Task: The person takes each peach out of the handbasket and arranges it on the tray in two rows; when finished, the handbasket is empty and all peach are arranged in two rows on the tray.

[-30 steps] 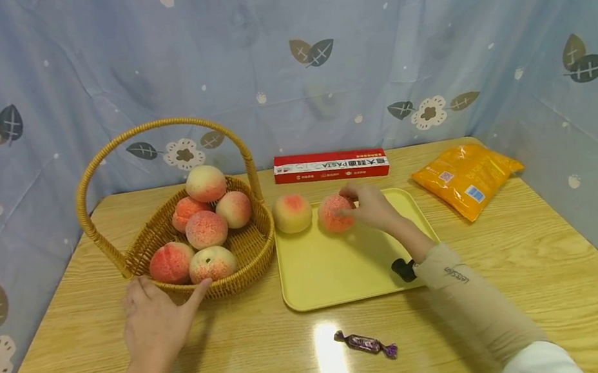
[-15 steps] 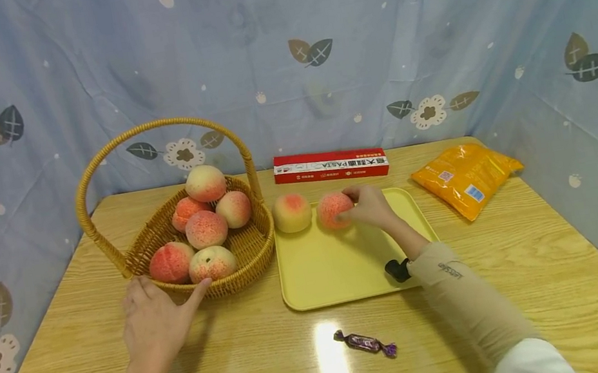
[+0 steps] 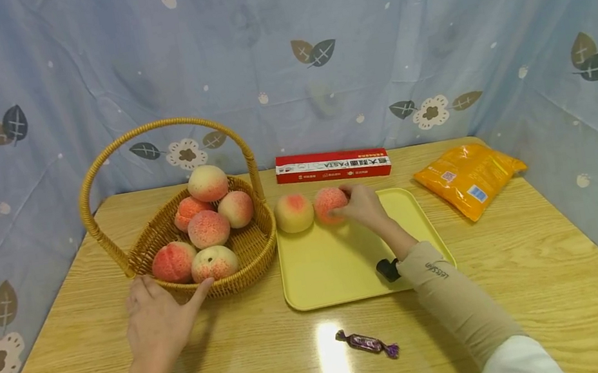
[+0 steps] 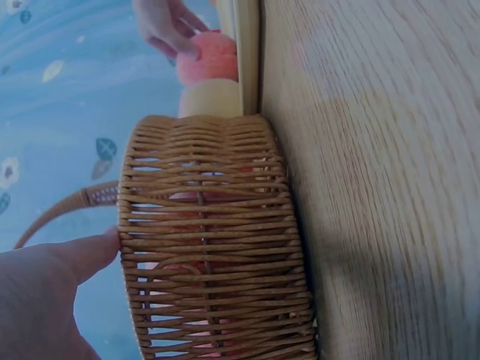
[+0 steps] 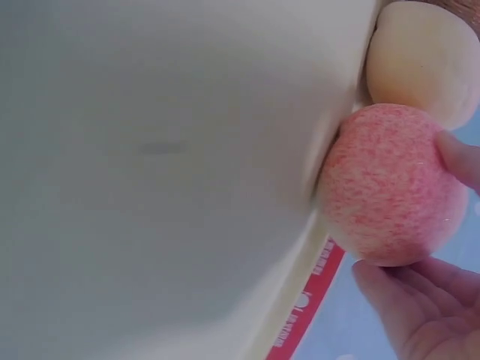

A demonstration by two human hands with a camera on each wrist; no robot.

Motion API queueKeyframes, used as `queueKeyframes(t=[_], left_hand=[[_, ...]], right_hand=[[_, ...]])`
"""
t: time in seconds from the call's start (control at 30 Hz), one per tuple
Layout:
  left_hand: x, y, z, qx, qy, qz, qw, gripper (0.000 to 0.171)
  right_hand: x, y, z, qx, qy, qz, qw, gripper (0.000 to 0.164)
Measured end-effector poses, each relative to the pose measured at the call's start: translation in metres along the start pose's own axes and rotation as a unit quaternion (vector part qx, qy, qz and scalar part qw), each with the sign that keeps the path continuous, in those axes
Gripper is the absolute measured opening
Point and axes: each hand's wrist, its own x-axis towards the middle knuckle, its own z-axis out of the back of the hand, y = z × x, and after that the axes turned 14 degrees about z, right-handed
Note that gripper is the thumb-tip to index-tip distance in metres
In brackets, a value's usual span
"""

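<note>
My right hand (image 3: 365, 207) holds a pink speckled peach (image 3: 330, 205) between thumb and fingers, over the back edge of the yellow tray (image 3: 315, 288). In the right wrist view the thumb lies on one side of this peach (image 5: 390, 187), fingertips on the other. A paler peach (image 3: 294, 214) sits just left of it at the tray's back left corner. My left hand (image 3: 158, 319), thumb spread wide, rests on the near rim of a wicker basket (image 3: 251, 275) holding several peaches (image 3: 208, 229). The left wrist view shows the straight thumb touching the rim of the basket (image 4: 210, 247).
A red pasta box (image 3: 332, 166) lies behind the tray. To the right is an orange packet (image 3: 468, 179). A purple wrapped candy (image 3: 366, 343) lies near the front of the wooden table (image 3: 256, 363). The basket's tall handle (image 3: 160, 124) arches above it.
My right hand has moved slightly back and left with the pink peach, closer to the paler one. My left hand and the basket stay in place.
</note>
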Motion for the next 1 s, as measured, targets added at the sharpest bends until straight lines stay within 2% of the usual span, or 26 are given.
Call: queueKeyframes(t=[0.2, 0.3, 0.4, 0.5, 0.6, 0.77, 0.93, 1.0], left_hand=[[-0.001, 0.0, 0.0, 0.0, -0.007, -0.004, 1.0, 0.121], [-0.002, 0.001, 0.0, 0.001, -0.011, -0.008, 0.9999, 0.121], [-0.002, 0.001, 0.0, 0.0, -0.014, -0.008, 0.9999, 0.12], [-0.002, 0.002, 0.001, -0.005, -0.012, -0.005, 0.9999, 0.121], [-0.002, 0.002, 0.001, -0.008, -0.007, 0.001, 0.9999, 0.122], [-0.002, 0.001, -0.001, -0.005, 0.001, 0.006, 1.0, 0.122], [-0.002, 0.0, -0.002, -0.009, -0.002, 0.005, 0.9999, 0.121], [-0.002, 0.0, -0.002, -0.01, -0.004, 0.004, 0.9999, 0.121]], right_hand=[[-0.003, 0.016, -0.001, -0.044, 0.001, 0.033, 0.998, 0.073], [-0.007, 0.034, -0.005, -0.048, -0.009, 0.095, 0.994, 0.07], [-0.01, 0.057, -0.012, -0.037, -0.003, 0.169, 0.985, 0.063], [-0.011, 0.081, -0.024, 0.005, 0.024, 0.214, 0.977, 0.057], [-0.012, 0.103, -0.04, 0.032, 0.067, 0.227, 0.971, 0.054], [-0.013, 0.132, -0.069, 0.003, 0.113, 0.254, 0.96, 0.052], [-0.003, 0.153, -0.085, -0.019, 0.176, 0.225, 0.958, 0.059], [0.002, 0.159, -0.088, -0.025, 0.2, 0.208, 0.957, 0.053]])
